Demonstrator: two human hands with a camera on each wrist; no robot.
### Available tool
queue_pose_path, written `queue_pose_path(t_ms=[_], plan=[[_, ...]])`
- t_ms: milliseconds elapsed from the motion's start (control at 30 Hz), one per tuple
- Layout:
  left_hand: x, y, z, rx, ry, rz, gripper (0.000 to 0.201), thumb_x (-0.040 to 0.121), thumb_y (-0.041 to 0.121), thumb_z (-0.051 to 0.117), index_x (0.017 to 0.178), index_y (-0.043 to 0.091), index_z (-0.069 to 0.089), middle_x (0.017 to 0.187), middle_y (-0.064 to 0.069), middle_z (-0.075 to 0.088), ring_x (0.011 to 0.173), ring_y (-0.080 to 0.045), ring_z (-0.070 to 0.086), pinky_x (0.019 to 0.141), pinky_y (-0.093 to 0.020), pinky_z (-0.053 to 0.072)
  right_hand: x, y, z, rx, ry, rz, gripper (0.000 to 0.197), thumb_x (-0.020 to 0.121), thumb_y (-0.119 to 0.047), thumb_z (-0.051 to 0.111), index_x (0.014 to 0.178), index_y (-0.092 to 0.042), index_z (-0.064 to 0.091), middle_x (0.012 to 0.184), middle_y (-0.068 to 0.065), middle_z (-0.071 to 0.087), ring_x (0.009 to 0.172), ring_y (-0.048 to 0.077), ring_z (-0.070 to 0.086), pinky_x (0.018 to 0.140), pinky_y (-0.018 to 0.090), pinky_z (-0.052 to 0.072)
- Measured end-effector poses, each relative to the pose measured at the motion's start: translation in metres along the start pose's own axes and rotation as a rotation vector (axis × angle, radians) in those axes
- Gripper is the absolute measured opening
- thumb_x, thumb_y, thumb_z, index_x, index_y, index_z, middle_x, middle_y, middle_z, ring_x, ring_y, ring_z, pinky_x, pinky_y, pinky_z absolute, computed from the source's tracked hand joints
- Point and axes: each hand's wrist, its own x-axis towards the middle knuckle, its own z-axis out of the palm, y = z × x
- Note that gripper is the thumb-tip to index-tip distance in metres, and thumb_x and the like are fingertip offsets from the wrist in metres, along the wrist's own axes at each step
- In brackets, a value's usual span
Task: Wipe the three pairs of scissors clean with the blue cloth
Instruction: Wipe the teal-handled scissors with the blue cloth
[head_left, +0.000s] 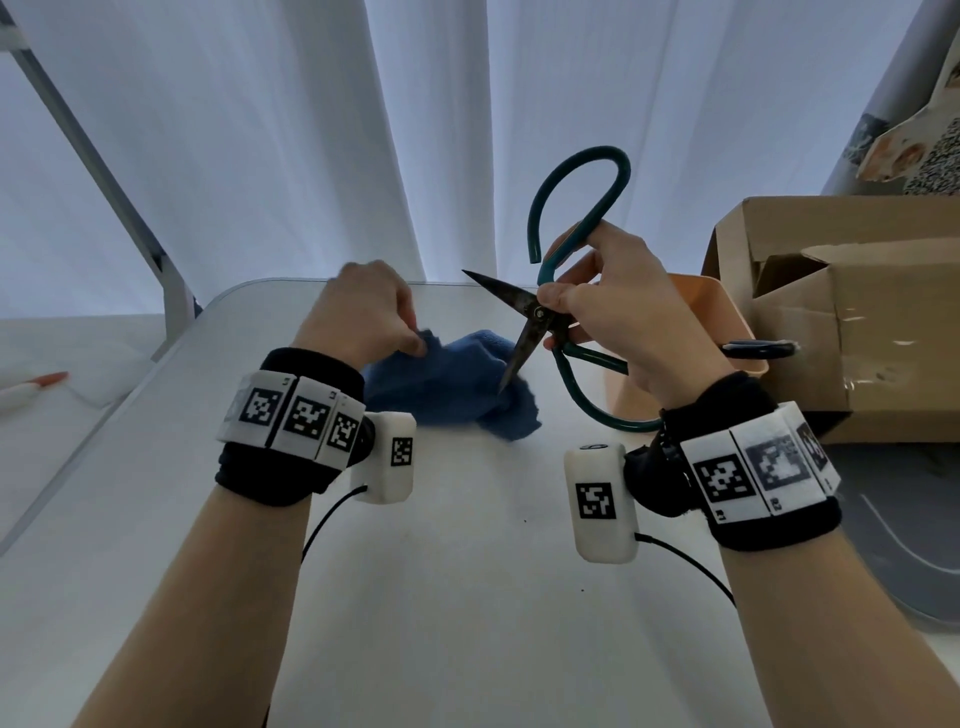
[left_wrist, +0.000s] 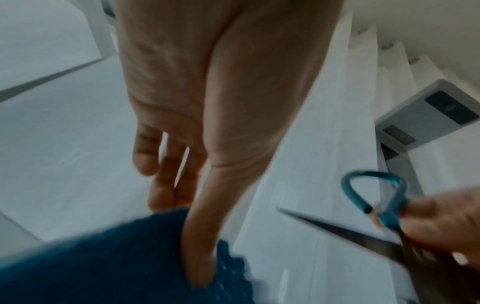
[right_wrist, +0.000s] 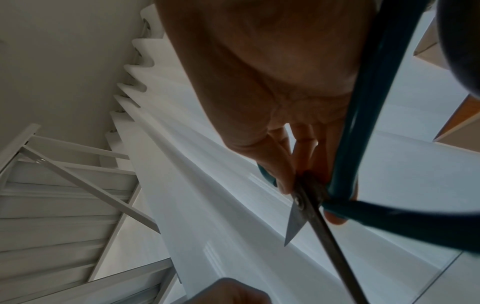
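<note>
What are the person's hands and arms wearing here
Both hands, left and right, are bare. Each wrist carries a black fabric band ringed with white blocks bearing black square codes, plus a white rounded camera box with its own code and a thin black cable.

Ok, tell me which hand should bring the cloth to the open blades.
Left. The left hand already pinches the blue cloth on the table, beside the blades. The right hand is busy holding the green-handled scissors open.
</note>
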Motion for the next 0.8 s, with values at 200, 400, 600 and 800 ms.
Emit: queue_pose_path(t_ms=[200,400,600,800], plan=[[-0.003,0.003,-0.015,-0.062,0.332,-0.055,0.017,0.088,0.033,0.068,0.090,0.017,0.067,0.090,-0.003,0.068,0.089,-0.026,0.062,0.081,-0.036,0.049,-0.002,0.000,0.005,-0.031,-0.016,-0.003,0.025,0.088,-0.008,0.070,0.103,-0.024,0.058,0.092,0.012,0.065,0.084,0.030,0.072,0.074,0.046,0.063],[-0.011,0.039,-0.007,-0.623,0.265,0.003,0.015,0.086,0.026,0.077,0.082,0.014,0.069,0.074,0.003,0.070,0.064,-0.009,0.068,0.062,-0.021,0.053,-0.005,-0.003,0.008,-0.018,-0.075,0.006,0.026,0.090,-0.005,0.068,0.110,-0.018,0.059,0.093,0.010,0.064,0.081,0.030,0.071,0.064,0.037,0.064],[-0.016,0.047,0.001,-0.791,-0.014,0.080,0.015,0.090,0.001,0.067,0.102,0.008,0.075,0.087,-0.014,0.075,0.062,-0.020,0.074,0.062,-0.022,0.058,-0.003,0.000,0.004,-0.040,-0.033,-0.033,0.026,0.086,-0.006,0.070,0.101,-0.024,0.058,0.089,0.008,0.066,0.083,0.027,0.071,0.074,0.047,0.062],[-0.011,0.045,0.008,-0.359,0.117,0.296,0.034,0.067,0.021,0.088,0.099,0.028,0.078,0.101,0.008,0.067,0.083,0.002,0.058,0.073,-0.014,0.040,-0.006,-0.004,0.003,-0.040,-0.085,-0.054,0.030,0.090,-0.005,0.069,0.113,-0.021,0.059,0.090,0.008,0.066,0.080,0.026,0.072,0.065,0.040,0.064]])
